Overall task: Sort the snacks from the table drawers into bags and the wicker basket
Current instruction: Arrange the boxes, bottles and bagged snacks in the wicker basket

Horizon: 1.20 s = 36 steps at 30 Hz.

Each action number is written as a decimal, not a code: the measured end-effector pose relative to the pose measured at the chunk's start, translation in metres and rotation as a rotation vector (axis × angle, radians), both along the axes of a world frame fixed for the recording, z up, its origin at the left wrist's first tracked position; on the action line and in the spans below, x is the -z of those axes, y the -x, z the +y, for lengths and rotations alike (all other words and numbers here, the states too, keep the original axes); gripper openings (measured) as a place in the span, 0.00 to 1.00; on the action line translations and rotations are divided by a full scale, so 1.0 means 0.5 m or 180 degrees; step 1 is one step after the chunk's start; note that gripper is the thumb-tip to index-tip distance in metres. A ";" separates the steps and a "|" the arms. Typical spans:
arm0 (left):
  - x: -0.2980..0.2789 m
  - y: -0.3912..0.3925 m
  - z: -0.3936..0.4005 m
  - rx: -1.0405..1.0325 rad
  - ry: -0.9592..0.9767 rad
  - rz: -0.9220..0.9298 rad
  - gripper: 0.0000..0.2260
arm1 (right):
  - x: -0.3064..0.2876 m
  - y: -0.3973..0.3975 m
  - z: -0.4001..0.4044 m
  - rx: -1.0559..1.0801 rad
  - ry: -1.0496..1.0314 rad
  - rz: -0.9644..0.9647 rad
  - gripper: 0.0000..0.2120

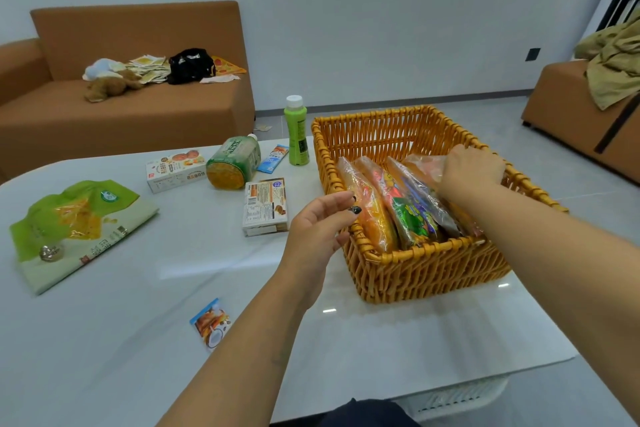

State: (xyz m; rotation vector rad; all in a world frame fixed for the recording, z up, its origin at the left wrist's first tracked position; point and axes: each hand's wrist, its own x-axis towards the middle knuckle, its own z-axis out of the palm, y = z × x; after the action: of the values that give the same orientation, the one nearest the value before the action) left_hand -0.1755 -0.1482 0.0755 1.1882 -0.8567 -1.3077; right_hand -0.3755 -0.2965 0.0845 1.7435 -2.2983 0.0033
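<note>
An orange wicker basket (426,262) stands on the white table at the right. Several clear-wrapped snack packets (408,208) stand on edge inside it. My right hand (472,168) reaches over the basket and grips the top of the rightmost packet (424,163). My left hand (320,222) hovers by the basket's left rim, fingers relaxed and holding nothing. On the table lie a green and white bag (74,229), a white snack box (175,168), a brown and white box (266,206), a small blue sachet (211,322) and a blue bar wrapper (273,158).
A green bottle (296,130) stands upright behind the basket's left corner, and a green pouch (233,163) lies on its side next to it. A brown sofa (138,107) with toys and a black bag sits behind the table. Another brown seat (581,114) is at the right.
</note>
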 end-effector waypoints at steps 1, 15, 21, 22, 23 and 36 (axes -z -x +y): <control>0.001 0.000 0.001 0.0006 0.0016 -0.0019 0.12 | 0.000 0.000 0.006 -0.0064 0.0006 0.0069 0.14; 0.007 0.009 0.002 -0.0044 0.0088 -0.0171 0.13 | -0.042 0.049 0.014 -0.0585 -0.1602 -0.1671 0.30; 0.013 0.011 0.005 -0.0031 0.0169 -0.0248 0.15 | -0.012 0.080 0.009 -0.0713 -0.1637 -0.1989 0.34; 0.017 0.013 0.004 -0.0059 0.0203 -0.0357 0.16 | -0.009 0.089 0.012 -0.0699 -0.1641 -0.2110 0.34; 0.022 0.016 0.004 -0.0095 0.0249 -0.0532 0.18 | -0.006 0.097 0.017 -0.0699 -0.1635 -0.2235 0.33; 0.052 0.035 0.039 0.0019 0.0889 -0.2081 0.23 | -0.021 0.039 0.089 -0.0907 -0.0702 -0.1397 0.26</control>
State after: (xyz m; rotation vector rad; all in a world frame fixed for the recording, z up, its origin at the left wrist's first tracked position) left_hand -0.1932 -0.1289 0.0493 1.4002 -1.4572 -0.7595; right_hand -0.3952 -0.2520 0.0949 2.3744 -2.3807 0.2134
